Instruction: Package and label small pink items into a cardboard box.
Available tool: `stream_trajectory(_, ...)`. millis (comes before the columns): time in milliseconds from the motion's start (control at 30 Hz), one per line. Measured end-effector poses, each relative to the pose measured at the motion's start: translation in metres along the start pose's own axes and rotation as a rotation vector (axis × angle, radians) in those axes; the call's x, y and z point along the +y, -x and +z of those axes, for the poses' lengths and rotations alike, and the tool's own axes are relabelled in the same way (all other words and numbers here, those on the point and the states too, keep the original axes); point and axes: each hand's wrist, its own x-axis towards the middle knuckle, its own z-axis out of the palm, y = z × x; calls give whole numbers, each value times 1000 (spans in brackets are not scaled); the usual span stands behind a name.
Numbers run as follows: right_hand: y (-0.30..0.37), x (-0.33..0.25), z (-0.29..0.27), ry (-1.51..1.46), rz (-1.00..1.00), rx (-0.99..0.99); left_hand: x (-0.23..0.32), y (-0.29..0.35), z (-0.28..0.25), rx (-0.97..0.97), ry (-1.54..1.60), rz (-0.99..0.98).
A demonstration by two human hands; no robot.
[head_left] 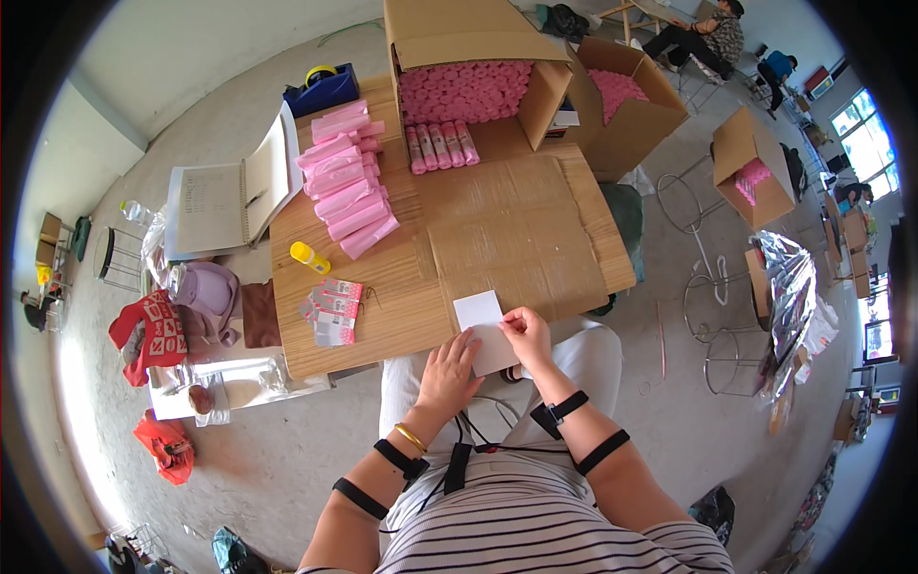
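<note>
Both of my hands are on a small white sheet of paper point(492, 350) at the table's near edge. A line crosses it near the middle; whether that is a fold or a second sheet I cannot tell. My left hand point(448, 371) grips the left side, fingers along its edge. At the right edge, my right hand point(528, 335) pinches it between thumb and fingers. Under its far end lies a flat piece of brown cardboard point(516, 234). To the left are several printed grey-and-pink labels point(337, 311) and a yellow glue stick point(309, 256).
Pink rolls point(349, 191) are piled on the wooden table point(382, 287). Behind them stands an open carton point(469, 38) packed with pink rolls, beside a second carton point(631, 124). A blue tape dispenser point(325, 94) and a notebook point(206, 206) sit left. Metal stools point(732, 364) stand right.
</note>
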Motion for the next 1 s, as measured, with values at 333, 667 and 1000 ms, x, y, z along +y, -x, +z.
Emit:
stream_trajectory(333,5,-8,1,105,-12,6,-3,1,3,17,43,-1)
stream_trajectory(667,4,-7,3,136,-3,23,-6,1,5,15,-13,7)
stream_trajectory(1000,4,-7,3,136,-32,29,-5,1,5,-17,-36,6)
